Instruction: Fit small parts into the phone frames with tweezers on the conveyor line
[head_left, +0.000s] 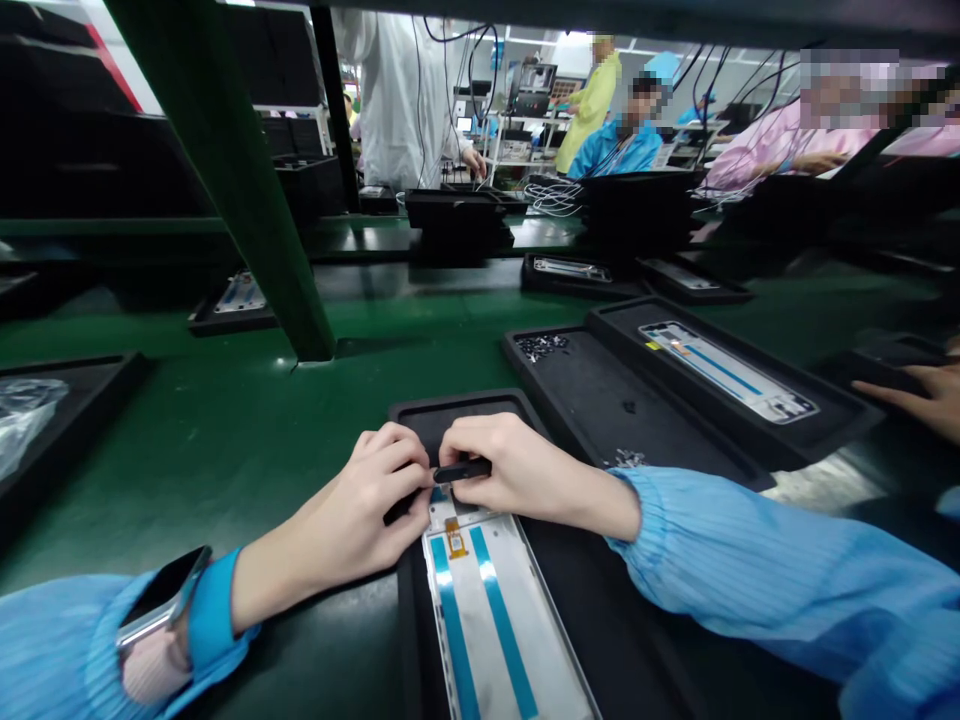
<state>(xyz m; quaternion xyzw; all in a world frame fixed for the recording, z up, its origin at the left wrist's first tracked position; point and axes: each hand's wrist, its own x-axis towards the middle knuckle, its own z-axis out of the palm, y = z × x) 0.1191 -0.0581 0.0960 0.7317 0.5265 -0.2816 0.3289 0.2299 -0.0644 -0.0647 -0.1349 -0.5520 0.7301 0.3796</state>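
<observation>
A silver phone frame point(480, 610) with two blue strips and a small orange flex piece point(455, 540) lies in a black foam tray point(411, 600) in front of me. My right hand point(502, 465) is closed around a short black tool point(461, 470), perhaps tweezers; its kind is not clear. The tool's tip points left, over the frame's far end. At the frame's upper left edge, my left hand point(382, 495) has its fingers curled and its fingertips close to that tip. Whether it pinches a small part there is hidden.
Right of my tray, a black tray point(600, 400) carries small loose parts; beyond it another tray holds a phone frame point(727, 370). A green post point(247, 190) rises at the left. A bagged item point(26, 420) sits far left. Another person's hand point(922, 395) reaches in at right.
</observation>
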